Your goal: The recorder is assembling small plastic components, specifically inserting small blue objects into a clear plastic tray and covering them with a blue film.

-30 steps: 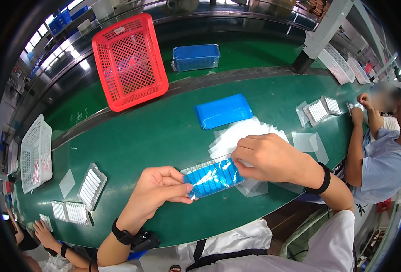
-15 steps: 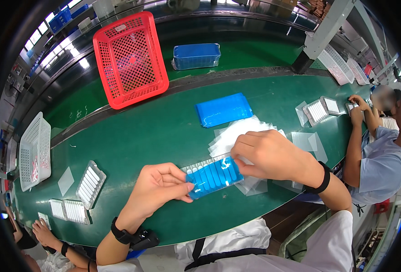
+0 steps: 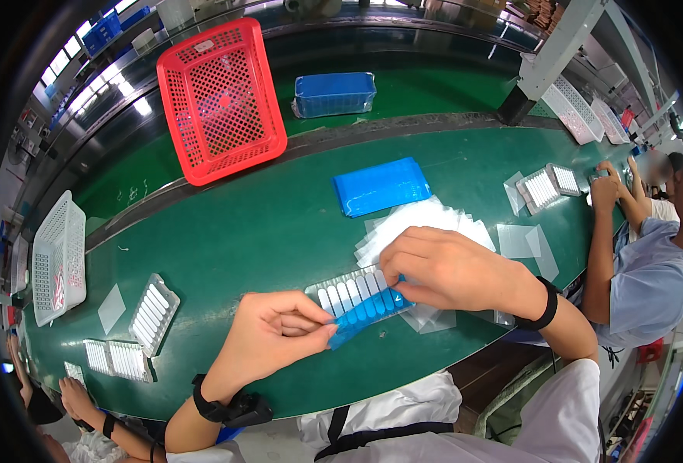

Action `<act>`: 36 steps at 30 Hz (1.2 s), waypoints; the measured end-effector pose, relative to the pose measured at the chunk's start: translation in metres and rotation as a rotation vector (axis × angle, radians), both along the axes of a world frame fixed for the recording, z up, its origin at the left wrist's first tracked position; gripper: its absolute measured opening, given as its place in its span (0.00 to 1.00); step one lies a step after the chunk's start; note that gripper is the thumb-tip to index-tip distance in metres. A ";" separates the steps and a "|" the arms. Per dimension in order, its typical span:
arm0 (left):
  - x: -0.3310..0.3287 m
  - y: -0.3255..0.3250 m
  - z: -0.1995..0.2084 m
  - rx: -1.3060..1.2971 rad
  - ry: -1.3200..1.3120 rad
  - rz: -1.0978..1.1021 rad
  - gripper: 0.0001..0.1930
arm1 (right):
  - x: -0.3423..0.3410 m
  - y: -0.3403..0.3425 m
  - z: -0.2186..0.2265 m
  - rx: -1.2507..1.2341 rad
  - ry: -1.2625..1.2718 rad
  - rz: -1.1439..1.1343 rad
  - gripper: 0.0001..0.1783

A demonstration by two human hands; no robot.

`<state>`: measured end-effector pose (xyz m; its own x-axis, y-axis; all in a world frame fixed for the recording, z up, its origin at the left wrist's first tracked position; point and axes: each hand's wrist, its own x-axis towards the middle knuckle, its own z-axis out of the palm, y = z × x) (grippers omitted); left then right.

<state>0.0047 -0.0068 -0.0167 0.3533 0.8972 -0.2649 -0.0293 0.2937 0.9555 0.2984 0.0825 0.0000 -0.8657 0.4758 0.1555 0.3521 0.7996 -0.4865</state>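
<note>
A clear tray [image 3: 312, 292] lies in front of me on the green table, holding a row of white round-ended strips [image 3: 351, 291]. Across its near part runs a translucent blue film [image 3: 368, 312], leaving the far ends of the strips bare. My left hand [image 3: 276, 333] pinches the film's left corner between thumb and fingertips. At the right end of the tray, my right hand [image 3: 453, 270] has its thumb and fingers closed on the film's other end; the fingertips partly hide the hold. Beyond the tray is a fanned pile of thin translucent sheets [image 3: 411, 220], with a stack of blue films [image 3: 381, 187] behind it.
A red basket [image 3: 276, 139] and a blue-wrapped block [image 3: 333, 94] stand at the back. To the left are a white basket [image 3: 40, 285] and trays of white strips [image 3: 154, 312]. A co-worker [image 3: 638, 278] sits at right near more trays [image 3: 540, 191]; another person's hand [image 3: 79, 401] is at lower left.
The blue film has shifted toward me and folded narrower, baring the far parts of the white strips. My right hand has moved slightly left; my left hand has moved slightly right and nearer me.
</note>
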 end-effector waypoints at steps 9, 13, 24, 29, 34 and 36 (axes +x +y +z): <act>-0.006 0.008 -0.004 -0.074 -0.170 0.028 0.05 | 0.007 -0.002 0.013 -0.329 0.118 -0.081 0.11; -0.006 0.011 -0.008 -0.145 -0.233 0.046 0.06 | 0.009 0.003 0.018 -0.461 0.060 -0.155 0.12; -0.007 0.014 -0.006 -0.171 -0.245 0.024 0.07 | 0.012 0.008 0.002 -0.624 0.350 -0.013 0.07; -0.009 0.009 -0.002 -0.139 -0.259 0.013 0.07 | 0.016 0.007 0.007 -1.019 0.348 0.003 0.10; -0.020 0.004 0.009 0.022 -0.218 -0.104 0.07 | 0.015 0.010 0.006 -1.099 0.438 -0.084 0.10; -0.026 0.004 0.011 0.091 -0.172 -0.138 0.07 | 0.014 0.011 0.006 -1.139 0.396 -0.142 0.09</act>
